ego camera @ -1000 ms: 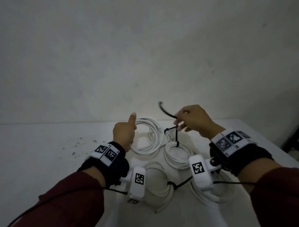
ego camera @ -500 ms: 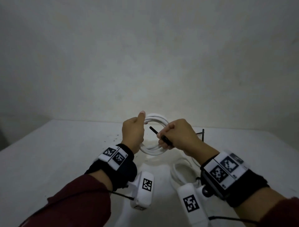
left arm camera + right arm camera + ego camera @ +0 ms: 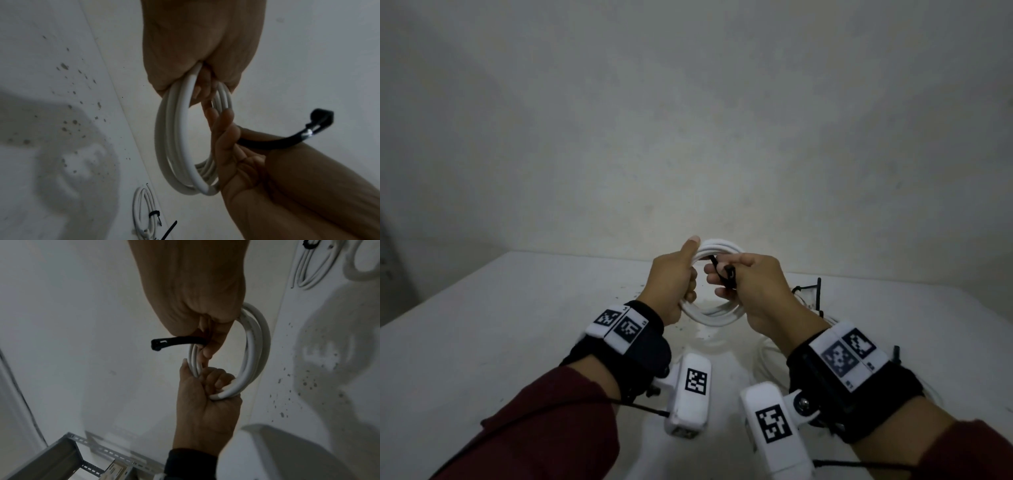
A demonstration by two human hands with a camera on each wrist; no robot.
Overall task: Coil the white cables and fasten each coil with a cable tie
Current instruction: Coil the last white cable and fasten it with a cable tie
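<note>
A coil of white cable (image 3: 719, 317) is held upright above the white table (image 3: 517, 325). My left hand (image 3: 688, 274) grips its left side in a fist, thumb up along the loops. My right hand (image 3: 726, 279) pinches a black cable tie (image 3: 722, 274) against the coil's top right. In the left wrist view the tie (image 3: 277, 142) sticks out from the right hand's fingers (image 3: 226, 138), its head free at the end, beside the coil (image 3: 176, 146). From the right wrist, the tie (image 3: 176, 340) points left and the coil (image 3: 257, 345) hangs between both hands.
Other coils lie on the table to the right, one with a black tie (image 3: 818, 291) sticking up; another tied coil (image 3: 144, 211) shows below. Dark specks (image 3: 72, 121) dot the tabletop. A plain wall stands close behind. A metal rack (image 3: 61, 459) stands beside the table.
My left hand has lifted the coil off the table to chest height. My right hand has carried the black tie from above the tied coils over to this coil.
</note>
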